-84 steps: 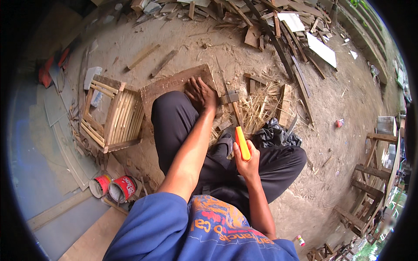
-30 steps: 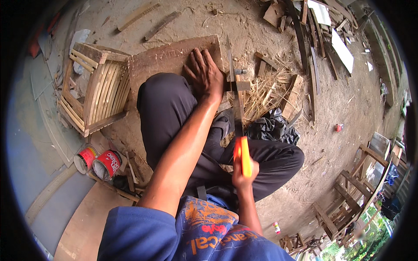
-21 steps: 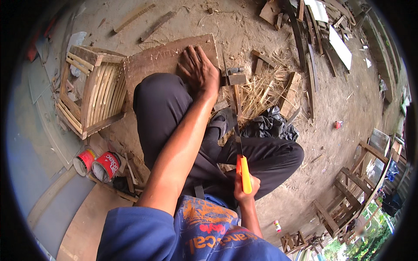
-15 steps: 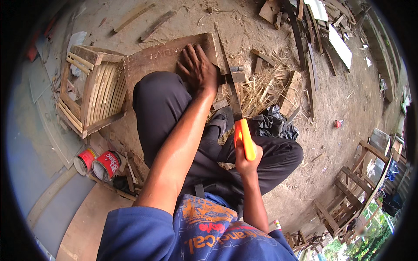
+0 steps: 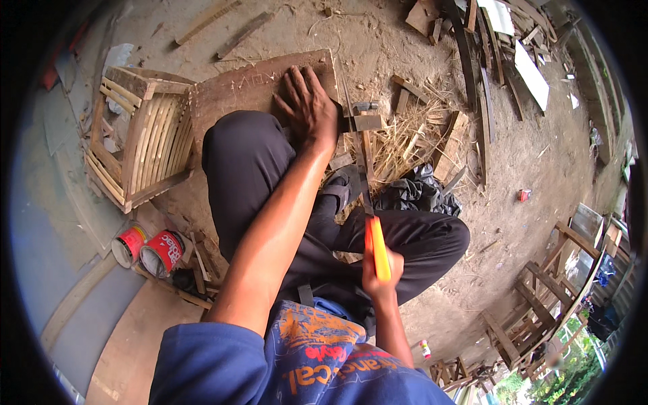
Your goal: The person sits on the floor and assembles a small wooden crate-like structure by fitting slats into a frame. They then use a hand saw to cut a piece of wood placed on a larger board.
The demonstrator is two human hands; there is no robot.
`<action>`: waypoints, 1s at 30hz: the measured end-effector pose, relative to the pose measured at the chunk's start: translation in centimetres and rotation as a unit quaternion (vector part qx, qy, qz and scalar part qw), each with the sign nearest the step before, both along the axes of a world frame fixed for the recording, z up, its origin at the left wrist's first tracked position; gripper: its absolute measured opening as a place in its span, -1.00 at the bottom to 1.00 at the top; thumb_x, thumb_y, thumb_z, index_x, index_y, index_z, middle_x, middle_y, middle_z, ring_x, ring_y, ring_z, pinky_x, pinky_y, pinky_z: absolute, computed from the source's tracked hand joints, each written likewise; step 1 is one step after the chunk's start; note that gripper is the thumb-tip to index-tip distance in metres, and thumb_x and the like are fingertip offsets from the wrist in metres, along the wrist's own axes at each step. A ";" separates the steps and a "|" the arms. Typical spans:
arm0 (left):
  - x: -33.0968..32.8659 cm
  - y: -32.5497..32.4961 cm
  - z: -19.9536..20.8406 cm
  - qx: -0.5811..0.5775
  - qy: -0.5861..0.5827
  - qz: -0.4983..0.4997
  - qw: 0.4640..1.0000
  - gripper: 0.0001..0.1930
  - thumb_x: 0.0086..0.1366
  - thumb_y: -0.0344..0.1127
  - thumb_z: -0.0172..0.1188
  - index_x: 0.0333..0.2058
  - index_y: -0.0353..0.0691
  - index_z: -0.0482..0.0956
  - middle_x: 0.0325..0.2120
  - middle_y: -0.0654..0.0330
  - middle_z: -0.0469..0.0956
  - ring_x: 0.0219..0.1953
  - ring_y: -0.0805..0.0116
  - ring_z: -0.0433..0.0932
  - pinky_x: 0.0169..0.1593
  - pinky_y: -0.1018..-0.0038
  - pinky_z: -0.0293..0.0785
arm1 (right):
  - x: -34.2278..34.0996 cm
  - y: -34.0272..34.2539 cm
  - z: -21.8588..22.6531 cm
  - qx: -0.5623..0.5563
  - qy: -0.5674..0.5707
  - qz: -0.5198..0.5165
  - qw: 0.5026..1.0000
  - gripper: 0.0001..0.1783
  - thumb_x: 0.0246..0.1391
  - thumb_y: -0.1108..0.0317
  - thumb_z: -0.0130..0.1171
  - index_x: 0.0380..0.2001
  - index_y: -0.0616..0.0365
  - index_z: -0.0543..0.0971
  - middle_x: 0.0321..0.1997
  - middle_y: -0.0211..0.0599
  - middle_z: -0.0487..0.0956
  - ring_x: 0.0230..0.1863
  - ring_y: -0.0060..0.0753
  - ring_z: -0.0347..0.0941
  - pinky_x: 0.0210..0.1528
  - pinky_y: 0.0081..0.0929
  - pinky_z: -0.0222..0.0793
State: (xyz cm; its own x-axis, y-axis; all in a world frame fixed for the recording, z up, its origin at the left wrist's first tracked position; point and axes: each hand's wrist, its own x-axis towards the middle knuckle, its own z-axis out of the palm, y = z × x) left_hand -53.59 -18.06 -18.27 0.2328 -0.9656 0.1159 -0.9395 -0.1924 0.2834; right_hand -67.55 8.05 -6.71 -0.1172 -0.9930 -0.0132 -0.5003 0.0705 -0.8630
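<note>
My right hand (image 5: pixel 383 275) is closed round the orange and yellow handle of a handsaw (image 5: pixel 363 172). The saw's long blade points away from me and lies across a short dark wood piece (image 5: pixel 366 123). That piece sticks out past the right edge of a brown board (image 5: pixel 233 88). My left hand (image 5: pixel 309 111) lies flat over the board with its fingers stretched out. Its palm covers the inner part of the wood piece, so that end is mostly hidden. The board rests by my bent left knee.
A slatted wooden frame (image 5: pixel 158 142) stands at the left, with two red cans (image 5: pixel 162 252) nearer me. Straw (image 5: pixel 405 145) and a black plastic bag (image 5: pixel 418 191) lie right of the saw. Scrap timber (image 5: pixel 482 88) is heaped at the far right; wooden frames (image 5: pixel 540 297) stand at the near right.
My right hand has drawn the handsaw back toward my body, and its blade has slid along the wood piece. My left hand stays in place on the board.
</note>
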 end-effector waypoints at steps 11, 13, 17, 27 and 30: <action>0.1 -0.7 -0.8 -0.029 0.015 -0.005 0.999 -0.41 0.40 -0.27 -0.16 0.38 -0.27 0.17 0.43 -0.07 0.07 0.49 -0.05 -0.01 0.44 -0.27 -0.19 | 0.5 -0.1 1.0 0.036 0.012 -0.002 0.999 -0.95 -0.01 0.52 0.18 -0.42 0.22 0.58 -0.63 -0.19 0.49 -0.66 -0.14 0.50 -0.54 -0.36 0.39; -0.3 -0.7 -0.7 -0.040 0.025 -0.010 0.999 -0.42 0.40 -0.27 -0.17 0.38 -0.27 0.17 0.43 -0.07 0.08 0.48 -0.05 0.00 0.44 -0.26 -0.19 | -0.5 3.4 1.6 0.014 0.039 -0.012 0.999 -1.00 -0.04 0.53 0.19 -0.48 0.21 0.56 -0.65 -0.20 0.47 -0.70 -0.14 0.46 -0.59 -0.34 0.36; -0.5 -1.7 -0.5 -0.041 0.038 -0.006 0.998 -0.45 0.42 -0.27 -0.19 0.35 -0.26 0.19 0.41 -0.06 0.11 0.47 -0.05 0.02 0.46 -0.21 -0.20 | -1.1 2.4 2.0 -0.012 -0.005 -0.003 1.000 -0.95 -0.06 0.57 0.21 -0.45 0.28 0.59 -0.62 -0.19 0.51 -0.67 -0.17 0.49 -0.58 -0.38 0.36; -1.0 -0.6 -2.3 -0.025 0.050 0.032 0.998 -0.43 0.44 -0.20 -0.15 0.39 -0.19 0.14 0.45 -0.03 0.05 0.51 0.02 -0.05 0.46 -0.25 -0.30 | -0.3 4.7 3.0 0.014 -0.052 -0.060 0.997 -0.92 0.04 0.55 0.27 -0.48 0.23 0.55 -0.67 -0.16 0.47 -0.70 -0.12 0.46 -0.60 -0.35 0.30; -3.0 2.1 -1.7 -0.013 0.032 0.001 0.999 -0.43 0.44 -0.19 -0.09 0.37 -0.21 0.16 0.44 -0.06 0.07 0.50 -0.04 -0.02 0.46 -0.17 -0.19 | -0.3 7.1 3.7 0.025 -0.076 -0.080 0.994 -0.85 0.09 0.52 0.26 -0.53 0.23 0.53 -0.73 -0.20 0.42 -0.74 -0.21 0.42 -0.62 -0.37 0.25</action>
